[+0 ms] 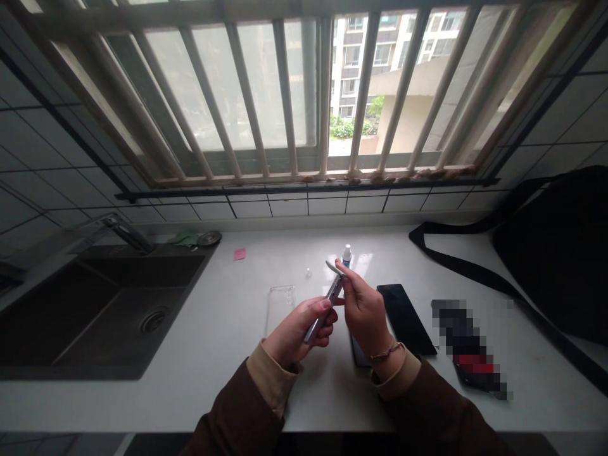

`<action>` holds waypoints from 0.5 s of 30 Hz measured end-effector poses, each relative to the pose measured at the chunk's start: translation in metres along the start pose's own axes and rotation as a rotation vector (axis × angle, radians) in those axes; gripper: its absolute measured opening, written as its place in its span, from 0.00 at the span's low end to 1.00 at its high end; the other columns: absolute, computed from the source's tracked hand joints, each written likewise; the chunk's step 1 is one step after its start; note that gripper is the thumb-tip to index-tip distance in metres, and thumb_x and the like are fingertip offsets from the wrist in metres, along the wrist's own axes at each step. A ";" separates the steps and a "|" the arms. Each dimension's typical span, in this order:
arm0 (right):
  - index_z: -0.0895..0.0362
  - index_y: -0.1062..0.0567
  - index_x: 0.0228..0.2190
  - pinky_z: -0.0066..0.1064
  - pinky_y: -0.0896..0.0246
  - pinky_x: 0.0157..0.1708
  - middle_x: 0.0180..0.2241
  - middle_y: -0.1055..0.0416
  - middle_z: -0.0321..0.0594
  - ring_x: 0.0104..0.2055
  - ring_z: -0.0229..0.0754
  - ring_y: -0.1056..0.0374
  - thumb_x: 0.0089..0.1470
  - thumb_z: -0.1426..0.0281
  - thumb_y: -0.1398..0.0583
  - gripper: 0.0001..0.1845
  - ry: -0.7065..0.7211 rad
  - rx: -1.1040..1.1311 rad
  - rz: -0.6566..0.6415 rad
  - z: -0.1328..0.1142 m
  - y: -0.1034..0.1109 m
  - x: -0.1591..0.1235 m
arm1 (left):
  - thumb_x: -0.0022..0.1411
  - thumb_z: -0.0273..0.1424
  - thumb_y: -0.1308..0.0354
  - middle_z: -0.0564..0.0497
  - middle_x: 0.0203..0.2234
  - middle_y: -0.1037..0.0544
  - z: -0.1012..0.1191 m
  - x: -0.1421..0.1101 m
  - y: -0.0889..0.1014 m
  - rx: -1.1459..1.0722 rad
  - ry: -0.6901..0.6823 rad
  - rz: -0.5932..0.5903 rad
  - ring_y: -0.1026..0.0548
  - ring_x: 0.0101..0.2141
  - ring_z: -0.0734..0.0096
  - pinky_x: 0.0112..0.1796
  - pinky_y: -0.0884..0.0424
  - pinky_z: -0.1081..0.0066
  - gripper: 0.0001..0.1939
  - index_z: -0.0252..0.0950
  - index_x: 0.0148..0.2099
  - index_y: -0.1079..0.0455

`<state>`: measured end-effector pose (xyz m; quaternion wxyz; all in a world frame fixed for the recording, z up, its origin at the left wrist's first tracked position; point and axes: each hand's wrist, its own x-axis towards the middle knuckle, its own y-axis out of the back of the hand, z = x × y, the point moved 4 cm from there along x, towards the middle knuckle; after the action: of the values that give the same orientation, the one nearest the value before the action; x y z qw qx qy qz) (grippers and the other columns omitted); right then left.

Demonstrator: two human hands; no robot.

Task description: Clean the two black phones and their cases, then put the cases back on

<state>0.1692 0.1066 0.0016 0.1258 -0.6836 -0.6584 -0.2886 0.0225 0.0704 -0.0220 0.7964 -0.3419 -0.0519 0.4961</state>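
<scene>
My left hand [297, 329] is closed around the lower end of a slim silver phone [327, 310], held edge-on above the white counter [228, 354]. My right hand [363, 310] pinches a small white wipe or tab [332, 266] against the phone's upper end. A clear phone case [280, 305] lies on the counter just left of my hands. A small white dropper bottle with a blue label [347, 254] stands just beyond my right hand. A black phone [406, 318] lies screen-up to the right of my right hand, and another dark device [358, 354] shows under my right wrist.
A dark sink [95, 310] with a faucet [126, 231] fills the counter's left. A pink sticky note [239, 254] lies near the back. A black bag [555, 253] with a long strap [456, 263] sits at the right. A barred window [304, 95] rises behind.
</scene>
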 end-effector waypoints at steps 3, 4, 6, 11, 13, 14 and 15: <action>0.47 0.28 0.67 0.44 0.24 0.62 0.67 0.28 0.40 0.68 0.51 0.30 0.74 0.72 0.46 0.25 0.114 -0.054 -0.004 -0.001 -0.001 0.000 | 0.67 0.47 0.34 0.51 0.34 0.33 -0.001 0.000 0.002 -0.014 -0.025 0.006 0.37 0.27 0.79 0.25 0.45 0.79 0.22 0.33 0.50 0.27; 0.47 0.29 0.68 0.46 0.28 0.66 0.67 0.29 0.40 0.69 0.51 0.31 0.74 0.73 0.46 0.26 0.141 -0.059 -0.011 -0.001 -0.002 0.000 | 0.68 0.47 0.34 0.50 0.34 0.32 -0.001 0.000 0.002 -0.024 -0.032 0.010 0.36 0.27 0.79 0.25 0.45 0.79 0.22 0.33 0.50 0.27; 0.47 0.30 0.69 0.48 0.33 0.70 0.68 0.31 0.40 0.70 0.51 0.33 0.74 0.75 0.46 0.27 0.180 -0.054 -0.027 -0.002 -0.003 0.000 | 0.68 0.48 0.34 0.51 0.34 0.32 -0.002 0.000 0.004 -0.057 -0.046 0.018 0.36 0.27 0.80 0.24 0.44 0.79 0.22 0.34 0.50 0.27; 0.47 0.32 0.70 0.51 0.37 0.73 0.71 0.35 0.39 0.72 0.51 0.36 0.73 0.77 0.47 0.29 0.221 -0.021 -0.101 -0.005 -0.007 -0.002 | 0.65 0.50 0.31 0.51 0.34 0.30 -0.004 0.004 0.007 -0.148 -0.079 0.070 0.35 0.25 0.80 0.23 0.43 0.80 0.25 0.35 0.51 0.26; 0.47 0.32 0.70 0.50 0.37 0.73 0.71 0.36 0.38 0.72 0.50 0.37 0.72 0.77 0.46 0.30 0.235 -0.017 -0.159 -0.007 -0.011 -0.003 | 0.64 0.51 0.31 0.52 0.33 0.29 -0.003 0.006 0.009 -0.186 -0.104 0.117 0.35 0.25 0.80 0.22 0.43 0.80 0.26 0.35 0.50 0.26; 0.46 0.31 0.69 0.49 0.36 0.72 0.71 0.36 0.38 0.72 0.49 0.36 0.72 0.78 0.46 0.30 0.252 -0.020 -0.192 -0.008 -0.014 -0.005 | 0.63 0.52 0.30 0.53 0.32 0.29 -0.002 0.006 0.010 -0.207 -0.118 0.146 0.35 0.24 0.80 0.22 0.43 0.80 0.26 0.35 0.50 0.25; 0.46 0.31 0.69 0.48 0.34 0.71 0.70 0.35 0.38 0.71 0.49 0.35 0.71 0.78 0.46 0.30 0.274 -0.023 -0.224 -0.009 -0.016 -0.006 | 0.63 0.52 0.30 0.54 0.30 0.29 -0.001 0.007 0.011 -0.228 -0.130 0.177 0.36 0.24 0.81 0.22 0.43 0.80 0.27 0.35 0.50 0.25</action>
<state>0.1517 0.0984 0.0021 0.1738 -0.5617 -0.7038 -0.3988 0.0179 0.0783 -0.0308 0.7005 -0.4003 -0.1291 0.5765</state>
